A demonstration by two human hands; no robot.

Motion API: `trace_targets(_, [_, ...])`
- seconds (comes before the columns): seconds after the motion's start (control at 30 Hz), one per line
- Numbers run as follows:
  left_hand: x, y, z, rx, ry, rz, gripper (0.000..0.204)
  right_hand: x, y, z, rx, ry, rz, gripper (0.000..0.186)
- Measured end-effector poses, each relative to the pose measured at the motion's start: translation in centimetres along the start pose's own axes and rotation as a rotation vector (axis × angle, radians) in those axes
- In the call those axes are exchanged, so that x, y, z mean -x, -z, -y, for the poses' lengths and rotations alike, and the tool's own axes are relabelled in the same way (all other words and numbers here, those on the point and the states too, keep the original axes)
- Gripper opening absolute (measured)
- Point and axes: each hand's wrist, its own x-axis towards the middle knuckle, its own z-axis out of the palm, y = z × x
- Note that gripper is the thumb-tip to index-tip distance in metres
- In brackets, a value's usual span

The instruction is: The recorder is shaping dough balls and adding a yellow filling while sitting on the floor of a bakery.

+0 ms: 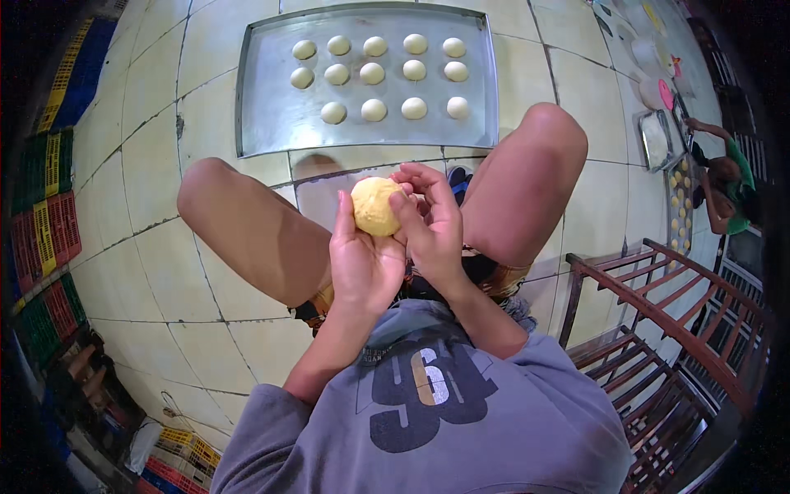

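Note:
A round yellow dough ball (376, 204) with a rough, uneven surface is held up between my knees. Underneath, my left hand (368, 267) cradles it on the palm and fingers, the thumb against its left side. My right hand (436, 226) closes in from the right with curled fingers, its thumb pressing on the ball's edge. Beyond my hands, a shallow metal tray (271, 123) lies on the floor. Several smooth pale dough balls (373, 73) sit apart on it in three rows, the nearest row shorter than the others.
Tiled floor (164, 280) surrounds me. Stacked plastic crates (56, 235) line the left side. At right stands a reddish-brown slatted metal rack (658, 309). Farther right, another person (728, 177) is beside a tray of yellow pieces (680, 206). A blue sandal (459, 183) shows near my right leg.

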Motion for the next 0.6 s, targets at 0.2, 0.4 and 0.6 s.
trace_targets(0.2, [0.36, -0.72, 0.37, 0.050, -0.010, -0.034, 0.042, -0.24, 0.47, 0.45, -0.222, -0.165, 0.010, 0.030])
trace_targets(0.4, [0.21, 0.06, 0.17, 0.005, 0.024, 0.015, 0.041, -0.22, 0.66, 0.15, -0.134, -0.128, 0.049, 0.032])
trace_targets(0.6, [0.37, -0.33, 0.45, -0.101, -0.082, -0.033, 0.041, -0.20, 0.24, 0.24, -0.242, -0.157, -0.018, 0.037])
